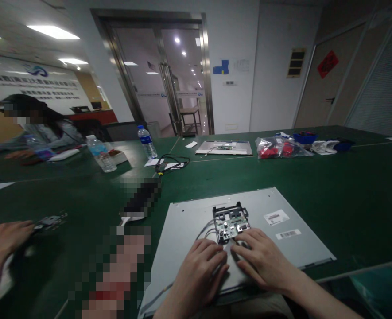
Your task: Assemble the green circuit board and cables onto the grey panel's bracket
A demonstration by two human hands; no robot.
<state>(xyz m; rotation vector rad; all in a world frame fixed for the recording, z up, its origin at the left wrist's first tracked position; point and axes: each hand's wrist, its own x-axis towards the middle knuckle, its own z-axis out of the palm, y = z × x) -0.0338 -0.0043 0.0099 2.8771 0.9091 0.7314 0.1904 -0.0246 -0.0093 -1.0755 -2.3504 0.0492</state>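
A large flat grey metal panel [189, 230], like the back of a display, lies at the table's near edge. Near its middle sits a green circuit board [230, 228] in a black plastic frame [227, 212], with thin cables running off to the left. My left hand [204, 266] rests at the frame's lower left, fingers curled inward. Over the frame's lower right corner, my right hand [260, 259] bends its fingers down. A small whitish piece [229, 247] shows between the fingertips; its kind is unclear. What exactly each hand pinches is hidden.
Left of me, another person's hand [8, 239] is beside small metal parts [51, 220]. Bottles [102, 153] [147, 142], a black cable [179, 164], another panel [224, 148] and a plastic bag with red items [278, 148] are farther back. Pixelated patches hide some items.
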